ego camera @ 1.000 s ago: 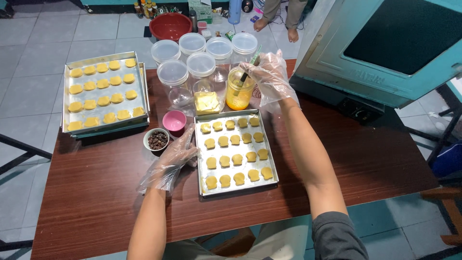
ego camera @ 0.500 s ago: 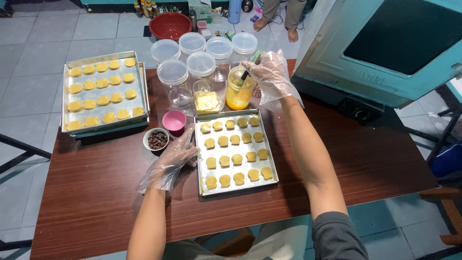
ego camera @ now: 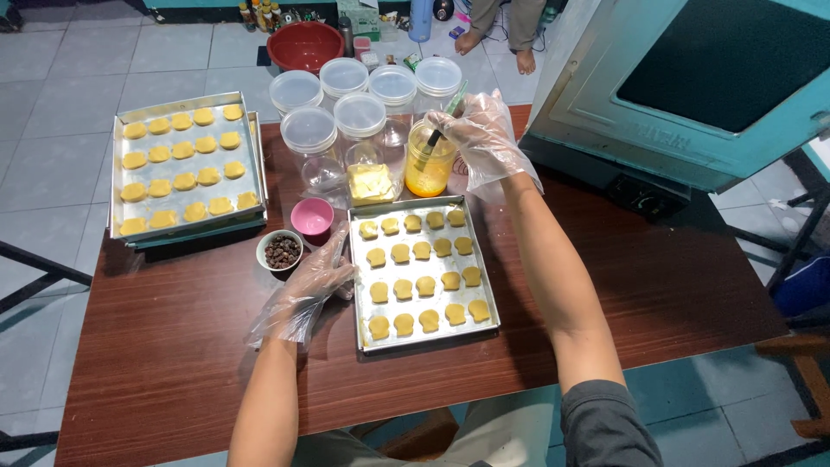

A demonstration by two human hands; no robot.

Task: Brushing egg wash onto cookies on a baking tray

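Note:
Both hands wear loose clear plastic gloves. My right hand point(ego camera: 484, 138) holds a green-handled brush point(ego camera: 445, 121) whose tip dips into a glass of yellow-orange liquid point(ego camera: 427, 166). Resting on the left rim of a metal baking tray point(ego camera: 424, 337), my left hand point(ego camera: 309, 285) lies flat with fingers apart. The tray carries several rows of small yellow dough pieces point(ego camera: 421, 277). Just left of that hand stand a small white bowl of dark bits point(ego camera: 280, 251) and a pink cup point(ego camera: 312, 216).
A second tray of yellow dough pieces point(ego camera: 186, 169) sits at the table's far left, stacked on another tray. Several clear lidded jars point(ego camera: 359, 112) stand behind the glass. A teal oven point(ego camera: 692, 86) stands at the right. A red basin point(ego camera: 304, 45) and a person's feet point(ego camera: 497, 35) are on the tiled floor.
My right hand has shifted slightly with the brush in the glass. My left hand and the trays have stayed where they were.

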